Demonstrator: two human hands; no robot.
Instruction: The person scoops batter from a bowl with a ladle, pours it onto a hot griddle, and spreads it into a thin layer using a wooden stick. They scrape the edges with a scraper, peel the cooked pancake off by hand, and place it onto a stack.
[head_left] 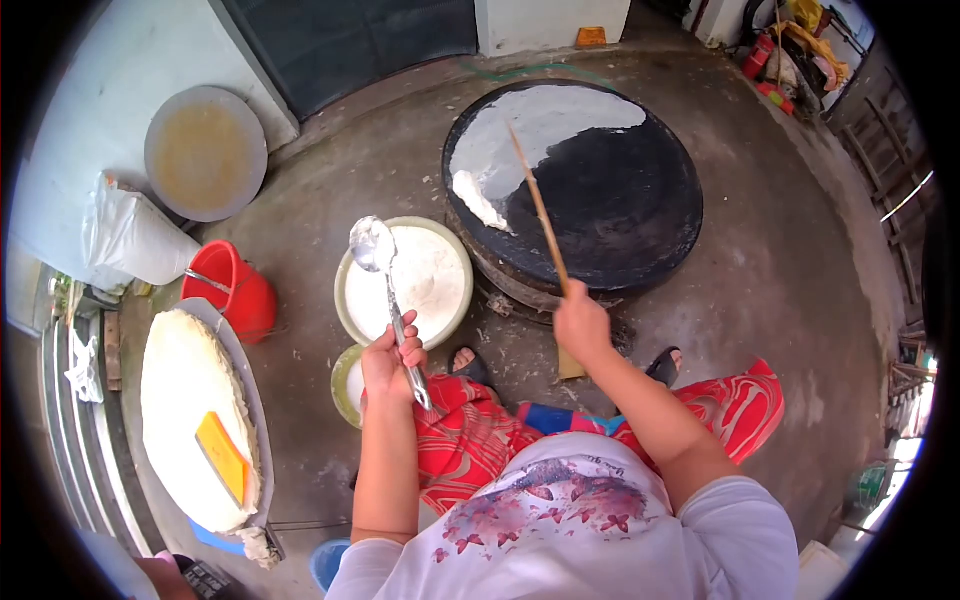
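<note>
My left hand is closed around the handle of a metal ladle, whose bowl is smeared with white batter. The ladle is held over a wide basin of white batter. My right hand grips a thin wooden stick, which reaches over a large round black griddle. A thin layer of pale batter covers the griddle's far and left part, with a thicker white lump near its left edge. The stick's far end is over the batter; whether it touches cannot be seen.
At left, a stack of pale flatbreads bears an orange scraper. Beyond it stand a red bucket, a white sack and a round lid against the wall. Another person's arm shows at lower left.
</note>
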